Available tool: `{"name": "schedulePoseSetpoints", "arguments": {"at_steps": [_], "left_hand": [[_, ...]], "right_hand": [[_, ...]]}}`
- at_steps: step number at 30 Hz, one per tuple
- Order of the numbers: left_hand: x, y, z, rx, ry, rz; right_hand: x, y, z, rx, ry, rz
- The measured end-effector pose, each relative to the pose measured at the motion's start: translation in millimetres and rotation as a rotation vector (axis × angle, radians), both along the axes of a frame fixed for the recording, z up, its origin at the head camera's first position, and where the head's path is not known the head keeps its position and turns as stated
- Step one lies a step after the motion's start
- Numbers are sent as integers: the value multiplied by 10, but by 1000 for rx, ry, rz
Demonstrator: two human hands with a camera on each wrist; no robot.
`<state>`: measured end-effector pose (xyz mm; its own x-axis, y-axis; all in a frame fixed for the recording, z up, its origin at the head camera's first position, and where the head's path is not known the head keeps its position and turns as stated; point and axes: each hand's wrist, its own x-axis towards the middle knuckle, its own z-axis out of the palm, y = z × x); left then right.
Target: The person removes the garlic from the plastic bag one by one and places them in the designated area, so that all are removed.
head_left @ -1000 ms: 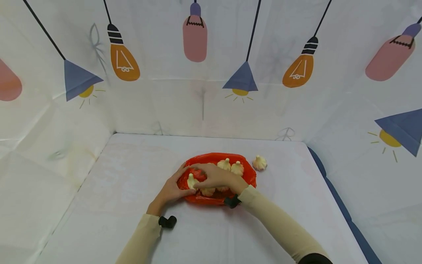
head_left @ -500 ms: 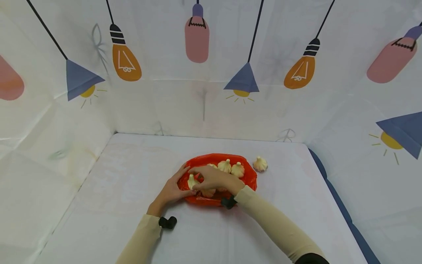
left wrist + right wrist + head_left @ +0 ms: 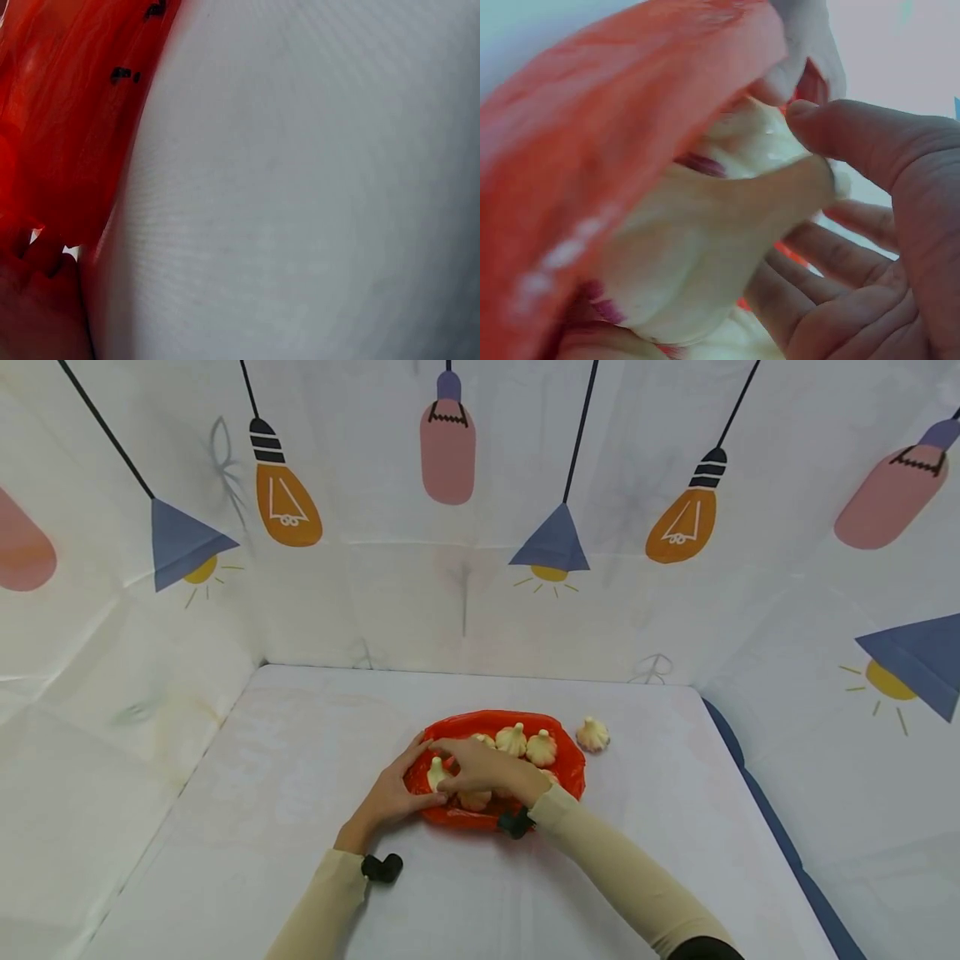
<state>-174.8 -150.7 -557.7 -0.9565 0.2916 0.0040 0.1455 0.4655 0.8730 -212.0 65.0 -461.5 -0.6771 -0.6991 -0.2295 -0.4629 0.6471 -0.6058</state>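
Observation:
A red plastic bag (image 3: pixel 487 722), its rim rolled down like a bowl, holds several garlic bulbs (image 3: pixel 512 739). At its left side my left hand (image 3: pixel 386 797) grips the rim, thumb in front and fingers along the far side. In the left wrist view, fingers (image 3: pixel 45 251) show beside the red plastic (image 3: pixel 67 135). My right hand (image 3: pixel 487 768) reaches into the bag, its thumb and fingers curled round the leftmost garlic bulb (image 3: pixel 437 772). The right wrist view has a large bulb (image 3: pixel 697 247) in front, its stem pointing toward my right hand (image 3: pixel 885 277).
One loose garlic bulb (image 3: pixel 592 735) lies just outside the bag's right side. Everything stands on a white table (image 3: pixel 300 727). Cloth walls (image 3: pixel 390 577) with printed lamps enclose the back and sides.
My right hand has shifted slightly lower and its curl has narrowed, covering the red patch that showed between thumb and fingers. My left hand and the loose bulb keep their places.

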Motion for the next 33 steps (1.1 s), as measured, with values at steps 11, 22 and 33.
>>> {"name": "schedulePoseSetpoints", "arguments": {"at_steps": [11,22,33], "left_hand": [[5,2,13,-19,12,4],[37,1,30,-13,-13,-2],[30,23,50,-9,-15,9]], "right_hand": [[-22,11,-138,33,67,26],[-16,14,-255,-3,52,39],[-31,35,-263,-11,36,57]]}}
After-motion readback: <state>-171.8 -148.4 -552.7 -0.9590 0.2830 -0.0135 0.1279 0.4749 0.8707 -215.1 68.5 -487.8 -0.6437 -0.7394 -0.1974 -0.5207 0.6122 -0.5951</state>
